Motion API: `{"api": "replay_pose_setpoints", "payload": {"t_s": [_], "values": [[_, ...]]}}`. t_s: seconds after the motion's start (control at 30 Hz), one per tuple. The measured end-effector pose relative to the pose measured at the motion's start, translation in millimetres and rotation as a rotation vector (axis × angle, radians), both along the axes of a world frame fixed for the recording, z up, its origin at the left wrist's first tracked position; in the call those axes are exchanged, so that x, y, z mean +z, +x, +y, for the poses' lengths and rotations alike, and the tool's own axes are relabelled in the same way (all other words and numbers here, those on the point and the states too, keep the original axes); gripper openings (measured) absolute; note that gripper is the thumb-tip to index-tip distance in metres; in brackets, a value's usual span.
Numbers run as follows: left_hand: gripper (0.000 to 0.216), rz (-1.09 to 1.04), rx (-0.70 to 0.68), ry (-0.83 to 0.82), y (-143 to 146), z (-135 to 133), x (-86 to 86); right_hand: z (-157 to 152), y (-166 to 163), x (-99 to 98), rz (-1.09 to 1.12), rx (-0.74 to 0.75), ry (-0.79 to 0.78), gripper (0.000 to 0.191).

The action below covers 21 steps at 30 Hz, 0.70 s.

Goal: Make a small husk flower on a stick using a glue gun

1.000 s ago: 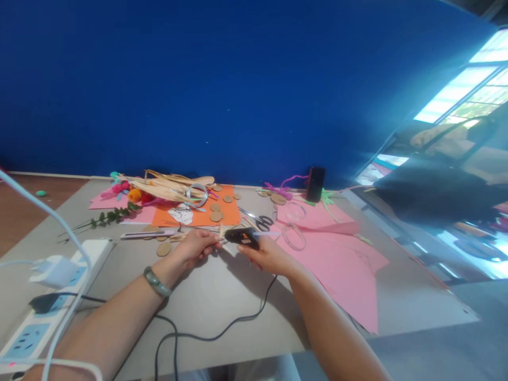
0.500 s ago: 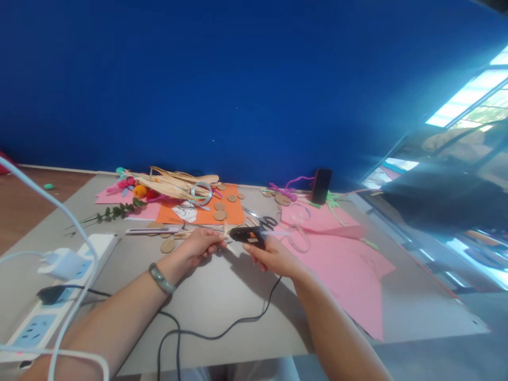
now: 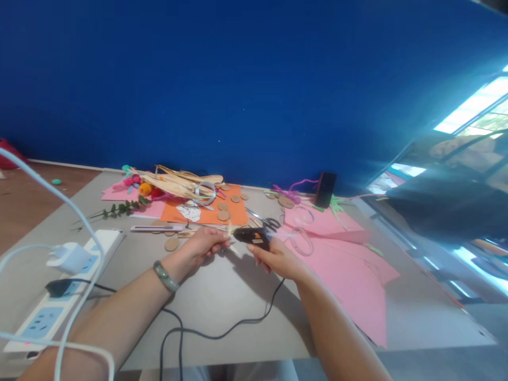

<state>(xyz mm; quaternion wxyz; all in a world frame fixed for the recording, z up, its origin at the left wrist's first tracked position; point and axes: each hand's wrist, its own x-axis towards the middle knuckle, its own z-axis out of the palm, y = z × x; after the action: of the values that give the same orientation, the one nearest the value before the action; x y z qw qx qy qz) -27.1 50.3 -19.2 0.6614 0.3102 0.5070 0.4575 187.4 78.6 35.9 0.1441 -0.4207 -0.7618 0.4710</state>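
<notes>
Wrapped round the handle of a black glue gun [image 3: 251, 236] is my right hand [image 3: 273, 256], with a pale glue stick showing behind the gun's body. The gun's nozzle points left at a bundle of pale straw-coloured strips [image 3: 230, 232]. My left hand [image 3: 208, 244] pinches this strip bundle, its fingers closed just left of the nozzle. Whether nozzle and strips touch, I cannot tell. Just behind the gun lie scissors [image 3: 270, 223] with black handles. A craft knife [image 3: 156, 228] rests left of my left hand, near several round brown discs [image 3: 171, 244].
A white power strip [image 3: 43, 319] with plugs stands at left, white cables looping above it. The gun's black cord [image 3: 238, 321] curves across the table front. Pink paper [image 3: 349, 291] covers the right side; orange paper [image 3: 238, 211], raffia [image 3: 182, 182] and a phone [image 3: 325, 189] lie at the back.
The whole view has shifted slightly, so everything sits a little further right. Both hands keep their hold, with the glue gun still at the strips.
</notes>
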Motion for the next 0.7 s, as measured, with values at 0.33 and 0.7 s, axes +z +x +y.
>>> {"api": "replay_pose_setpoints", "payload": {"t_s": [0.33,0.7], "values": [[0.026,-0.018,0.013,-0.022,0.4,-0.2,1.8,1.6,0.5,-1.7,-0.014,0.007,-0.009,0.035],[0.025,-0.032,0.017,-0.01,1.1,-1.0,5.5,2.1,1.1,-3.6,-0.016,0.017,0.009,0.038]]}}
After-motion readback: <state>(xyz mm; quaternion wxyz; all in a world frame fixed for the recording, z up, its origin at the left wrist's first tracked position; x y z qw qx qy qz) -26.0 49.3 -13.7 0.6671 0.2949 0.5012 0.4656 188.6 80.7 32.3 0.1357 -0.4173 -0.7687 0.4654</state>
